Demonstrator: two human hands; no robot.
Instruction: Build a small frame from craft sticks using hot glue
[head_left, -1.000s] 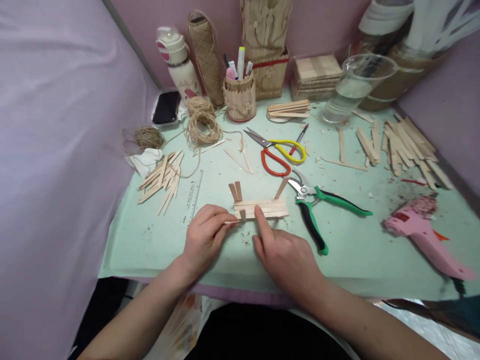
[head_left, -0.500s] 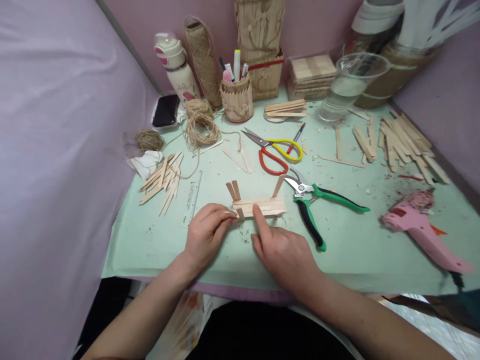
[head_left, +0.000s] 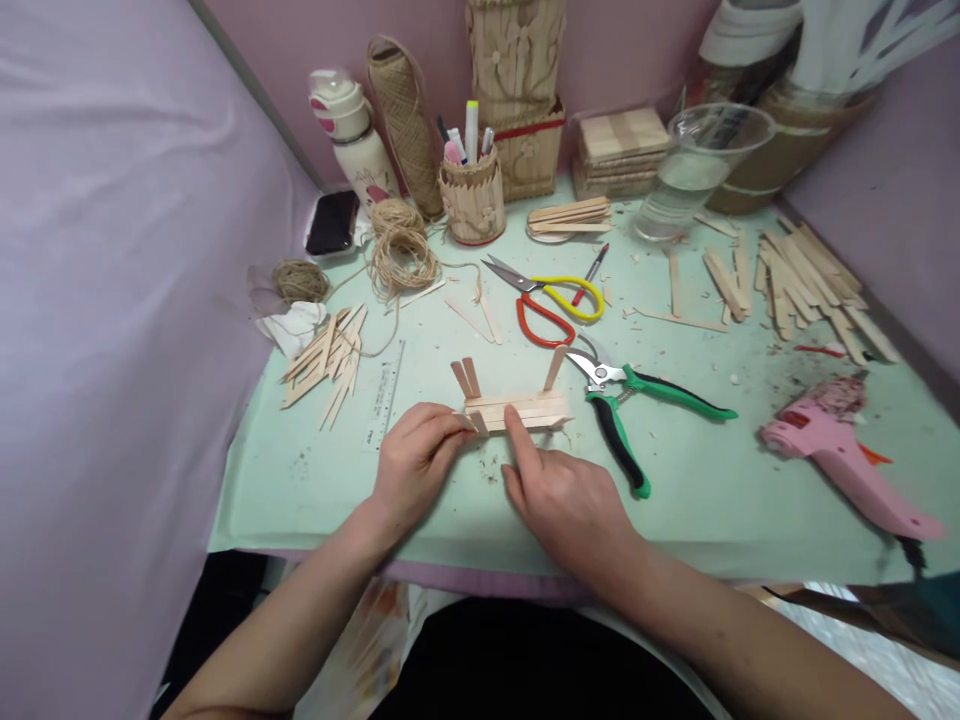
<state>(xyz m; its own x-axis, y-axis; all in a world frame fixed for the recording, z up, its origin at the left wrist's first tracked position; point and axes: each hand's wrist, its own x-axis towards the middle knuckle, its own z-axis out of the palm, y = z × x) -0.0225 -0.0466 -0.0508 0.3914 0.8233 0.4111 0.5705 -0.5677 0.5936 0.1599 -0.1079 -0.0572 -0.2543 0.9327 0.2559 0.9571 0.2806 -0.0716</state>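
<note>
A small platform of pale craft sticks (head_left: 540, 410) lies on the table, with short stick pieces standing up at its corners. My left hand (head_left: 420, 455) pinches a short craft stick piece (head_left: 466, 421) against the platform's near left corner, beside another upright piece. The index finger of my right hand (head_left: 562, 495) is stretched out and presses on the platform's top; the other fingers curl under and grip nothing that I can see. Just right of the platform lie green-handled pruning shears (head_left: 619, 385), blades apart. Behind it are scissors (head_left: 551, 297) with red and yellow handles.
A pink glue gun (head_left: 847, 460) lies at the right, below a pile of craft sticks (head_left: 810, 285). Cut sticks (head_left: 326, 365) and a clear ruler (head_left: 384, 395) are on the left. Twine (head_left: 405, 255), a pen holder (head_left: 472, 200) and a cup of water (head_left: 686, 180) stand farther back.
The short piece in my left hand has turned from lying nearly flat to standing more upright at the corner. My right finger stays on the platform.
</note>
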